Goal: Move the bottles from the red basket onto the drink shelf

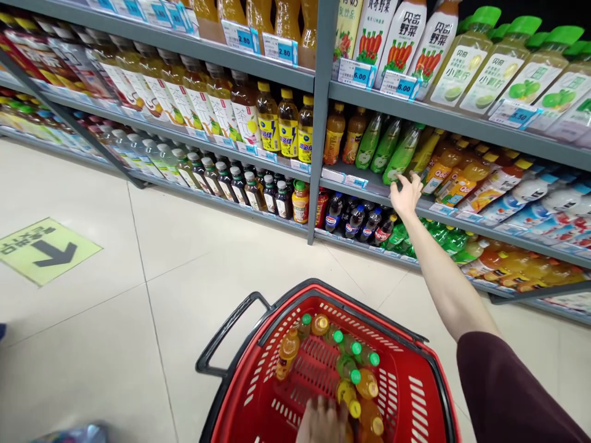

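At the middle shelf, my right hand (407, 194) reaches to the lower end of a green drink bottle (402, 157). Its fingers are curved but apart, with the tips at the bottle's base; no firm grip shows. More green bottles (386, 147) lean to the left of it, and a yellowish bottle (425, 151) lies to its right. Low in the red shopping basket (431, 381), my left hand (323, 421) is blurred, fingers stretched out beside a yellow-capped bottle (347, 397). Green-capped bottles (348, 367) and an orange drink bottle (288, 354) are also inside the basket.
A grey shelf upright (318, 135) divides the racks. Price tags (401, 86) line the shelf edges. Dark cola bottles (354, 220) stand on the bottom shelf. The basket's black handle (226, 332) sticks out left, and a yellow arrow sign (46, 249) marks the tiled floor.
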`<action>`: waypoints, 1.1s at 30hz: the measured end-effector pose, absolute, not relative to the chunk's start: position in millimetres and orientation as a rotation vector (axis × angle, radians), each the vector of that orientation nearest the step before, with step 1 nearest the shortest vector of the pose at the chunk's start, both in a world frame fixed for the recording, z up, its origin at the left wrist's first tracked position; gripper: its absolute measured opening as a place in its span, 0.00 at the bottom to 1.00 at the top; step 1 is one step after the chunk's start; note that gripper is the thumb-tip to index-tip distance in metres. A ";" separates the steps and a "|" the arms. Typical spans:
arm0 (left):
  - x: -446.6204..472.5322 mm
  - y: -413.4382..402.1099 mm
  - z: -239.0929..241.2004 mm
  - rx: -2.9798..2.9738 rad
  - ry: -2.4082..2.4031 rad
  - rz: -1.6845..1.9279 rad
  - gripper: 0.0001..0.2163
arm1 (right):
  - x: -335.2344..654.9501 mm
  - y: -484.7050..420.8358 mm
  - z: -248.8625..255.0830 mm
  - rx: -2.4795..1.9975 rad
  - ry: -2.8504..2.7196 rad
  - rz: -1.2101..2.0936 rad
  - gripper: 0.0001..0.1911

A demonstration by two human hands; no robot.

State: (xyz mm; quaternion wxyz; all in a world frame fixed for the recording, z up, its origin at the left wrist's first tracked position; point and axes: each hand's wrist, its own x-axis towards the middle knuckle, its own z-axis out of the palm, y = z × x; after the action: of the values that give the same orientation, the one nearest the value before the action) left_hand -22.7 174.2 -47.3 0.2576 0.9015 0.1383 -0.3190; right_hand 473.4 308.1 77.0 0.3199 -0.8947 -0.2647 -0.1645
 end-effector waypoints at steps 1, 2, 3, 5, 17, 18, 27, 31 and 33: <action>-18.6 176.5 -37.6 2.454 0.409 -0.893 0.22 | 459.7 294.2 79.8 -2.289 -0.748 -0.465 0.21; -14.5 179.2 -25.4 2.477 0.446 -0.952 0.24 | 443.2 276.9 81.5 -2.226 -0.814 -0.467 0.20; -10.5 182.6 -11.8 2.516 0.447 -0.949 0.23 | 423.7 256.3 82.0 -2.165 -0.877 -0.441 0.19; -3.5 190.9 14.2 2.550 0.487 -0.972 0.21 | 376.4 206.8 77.9 -2.068 -0.953 -0.308 0.17; -15.5 229.5 1.7 2.445 0.676 -1.091 0.20 | 115.7 -6.7 41.9 -2.603 -1.467 1.557 0.24; -18.9 233.3 -0.7 2.445 0.690 -1.096 0.20 | 107.5 -4.5 44.2 -2.591 -1.495 1.666 0.23; -48.8 264.1 -23.2 2.500 0.785 -1.159 0.23 | 43.0 10.8 48.7 -2.334 -1.949 1.384 0.20; -51.6 259.2 -38.7 2.546 0.754 -1.176 0.24 | 38.5 1.3 47.1 -2.328 -1.931 1.369 0.21; -50.5 253.3 -48.5 2.596 0.723 -1.142 0.26 | 42.6 -3.9 49.9 -2.311 -1.914 1.331 0.23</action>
State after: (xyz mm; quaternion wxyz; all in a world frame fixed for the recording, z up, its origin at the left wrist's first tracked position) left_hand -50.5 253.3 -48.5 0.1073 0.8818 0.2456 -0.3880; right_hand 42.6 -3.9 49.9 -0.0705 -0.7023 -0.5815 0.4045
